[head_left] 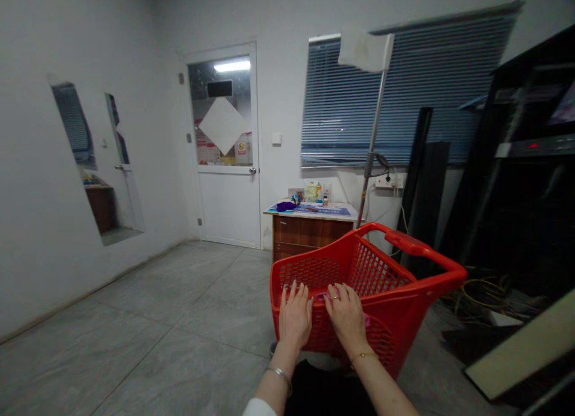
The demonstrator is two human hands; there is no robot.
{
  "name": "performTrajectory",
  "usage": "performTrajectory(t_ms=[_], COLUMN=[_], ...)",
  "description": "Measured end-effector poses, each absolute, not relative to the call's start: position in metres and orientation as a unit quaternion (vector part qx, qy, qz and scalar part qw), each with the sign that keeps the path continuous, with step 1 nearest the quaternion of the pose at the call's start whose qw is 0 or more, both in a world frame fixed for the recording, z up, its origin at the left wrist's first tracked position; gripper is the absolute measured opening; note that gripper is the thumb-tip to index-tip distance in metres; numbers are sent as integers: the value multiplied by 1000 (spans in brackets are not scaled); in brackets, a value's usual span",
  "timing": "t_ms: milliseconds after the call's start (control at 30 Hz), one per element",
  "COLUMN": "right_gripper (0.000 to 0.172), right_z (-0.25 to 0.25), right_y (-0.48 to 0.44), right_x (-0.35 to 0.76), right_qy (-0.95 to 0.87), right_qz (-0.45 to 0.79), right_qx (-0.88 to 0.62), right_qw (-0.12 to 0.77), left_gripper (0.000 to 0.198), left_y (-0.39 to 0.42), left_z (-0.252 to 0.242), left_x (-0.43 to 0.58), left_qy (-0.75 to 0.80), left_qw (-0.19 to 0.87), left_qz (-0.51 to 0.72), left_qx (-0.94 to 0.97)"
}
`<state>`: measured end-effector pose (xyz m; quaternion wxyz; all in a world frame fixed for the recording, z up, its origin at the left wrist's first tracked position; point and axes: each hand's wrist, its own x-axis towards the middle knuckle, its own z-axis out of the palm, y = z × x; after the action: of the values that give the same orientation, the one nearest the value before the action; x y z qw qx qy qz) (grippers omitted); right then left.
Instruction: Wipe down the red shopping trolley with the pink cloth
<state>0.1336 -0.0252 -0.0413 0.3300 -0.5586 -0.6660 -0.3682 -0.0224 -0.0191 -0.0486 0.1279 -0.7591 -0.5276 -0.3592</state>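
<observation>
A red plastic shopping cart point(309, 266) with perforated sides stands right in front of me, its handle bar off to the right. My left hand point(295, 314) rests on its near rim, fingers stretched out and apart, with nothing seen in it. Beside it, my right hand point(345, 311) bends its fingers over the same rim. Something pink, like a cloth point(367, 321), pokes out from under that hand on both sides; most of it is hidden.
Behind the cart is a wooden drawer cabinet point(309, 231) with bottles and a purple cloth point(286, 206) on top. A pole point(377, 117) leans near the window blinds. Dark panels, cables and a pale board point(525, 347) lie right. A white door point(229, 206) is at the back.
</observation>
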Motion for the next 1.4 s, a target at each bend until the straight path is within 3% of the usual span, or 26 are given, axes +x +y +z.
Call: performTrajectory(t_ms=[333,633,967,1267,1400], right_gripper=[32,27,28,27,27], right_z=[-26,-37,-18,-34,-27], right_y=[-17,-23,-17,-26,-27], right_x=[226,130,221,137,154], right_qy=[-668,-678,-648,-658,-680], right_qz=[-355,-334,-341,-344,-341], right_qx=[-570,-570,-614,-596,-580], right_qw=[319,323,292,306,292], left_gripper=[38,38,37,37,38], left_y=[-14,-14,-17,-18,-17], left_z=[-53,-53,-55,-48,-47], left_x=[-24,-23,-23,-25,-30], left_qy=[-523,-519,-518,-520,-512], left_qw=[135,129,124,107,107], left_qz=[-361,-371,-368,-361,-358], left_qx=[-760,-759,-762,-767,-773])
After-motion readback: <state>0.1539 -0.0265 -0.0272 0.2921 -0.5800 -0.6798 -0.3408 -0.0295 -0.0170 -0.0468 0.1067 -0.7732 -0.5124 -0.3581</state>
